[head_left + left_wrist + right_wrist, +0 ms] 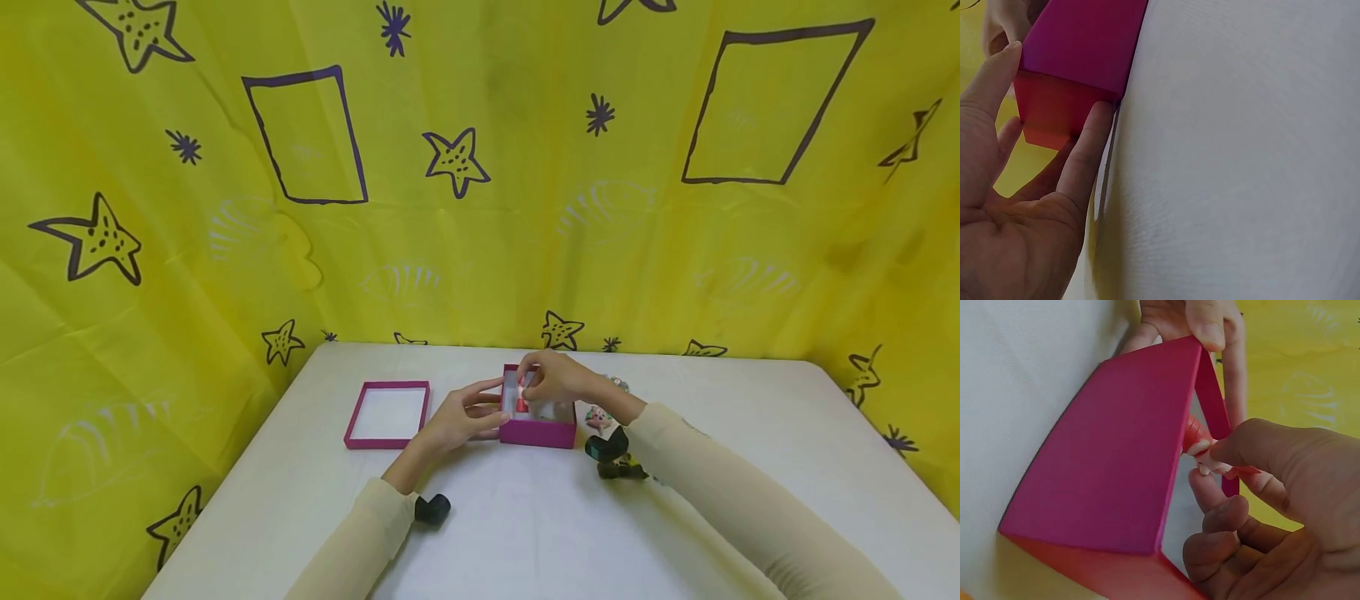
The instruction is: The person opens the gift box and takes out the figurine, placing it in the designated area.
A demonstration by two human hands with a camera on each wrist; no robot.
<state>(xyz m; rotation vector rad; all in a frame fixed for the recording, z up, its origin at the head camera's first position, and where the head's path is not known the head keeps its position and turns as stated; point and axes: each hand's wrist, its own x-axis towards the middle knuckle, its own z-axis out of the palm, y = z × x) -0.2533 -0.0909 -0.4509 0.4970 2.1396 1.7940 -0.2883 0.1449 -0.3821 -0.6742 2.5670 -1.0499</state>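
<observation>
A magenta box (538,432) with a pale inside stands uncovered on the table. My right hand (557,377) reaches over its rim and pinches a small red and white figurine (1196,434) between thumb and fingers. The figurine's red lower part is inside the box, and fingers hide some of it. My left hand (459,417) rests against the box's left end, fingers mostly straight. Its thumb touches the near top corner, and one fingertip lies low on the box in the left wrist view. Something whitish (551,410) lies in the box, partly shaded.
Left of the box lies its magenta-rimmed lid (386,414), white inside facing up. Several small colourful figurines (598,418) sit to the right, partly behind my right forearm and wrist camera. A yellow patterned curtain (480,233) hangs behind the white table (510,533).
</observation>
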